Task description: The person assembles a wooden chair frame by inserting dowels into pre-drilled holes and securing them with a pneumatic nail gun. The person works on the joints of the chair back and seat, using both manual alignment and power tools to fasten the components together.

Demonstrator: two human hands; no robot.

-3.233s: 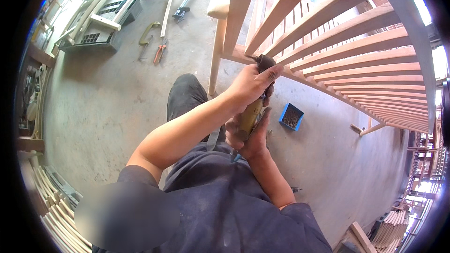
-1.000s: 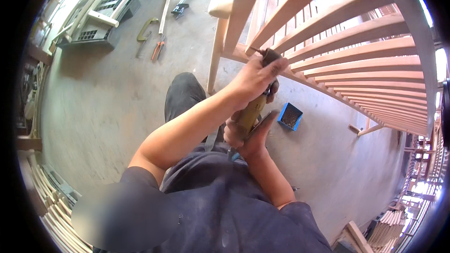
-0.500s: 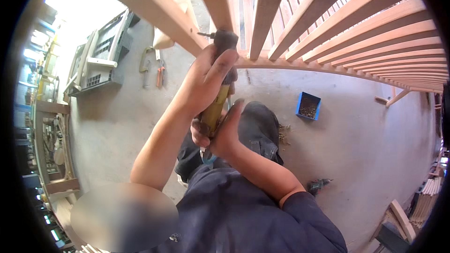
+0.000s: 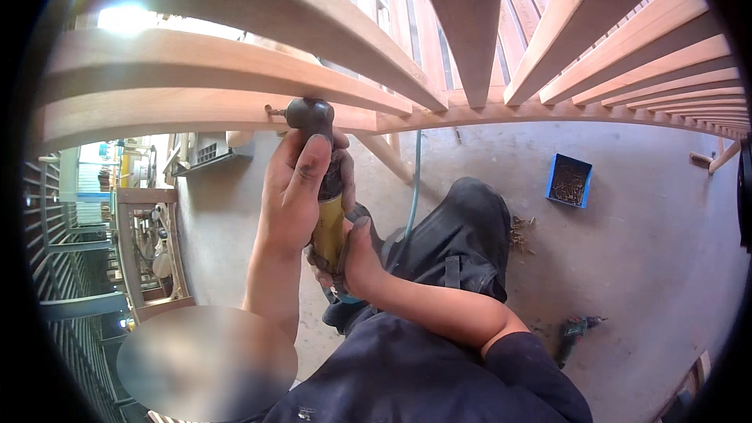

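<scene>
My left hand (image 4: 291, 192) is wrapped round the upper part of a right-angle power driver (image 4: 330, 223) with a black head and a yellow body. Lower down, my right hand (image 4: 359, 258) grips the same tool near its base. The driver's short bit points left, its tip at a dark hole in the pale wooden rail (image 4: 211, 113); whether it is inside the hole I cannot tell. Just above the tool head runs a wooden slat (image 4: 258, 63) of the same slatted frame. A blue-green hose (image 4: 415, 180) passes beside my knee.
On the grey floor at right stands a blue box (image 4: 586, 180) of screws, with loose screws (image 4: 522, 235) lying near my knee. A cordless drill (image 4: 576, 335) lies farther down. Wooden slats (image 4: 580, 23) fan out overhead to the right. Wooden framework (image 4: 145, 243) stands at left.
The driver and both hands have moved left and slightly down in view, the head now beside the rail's hole. My view has shifted, so the slats look closer on the left.
</scene>
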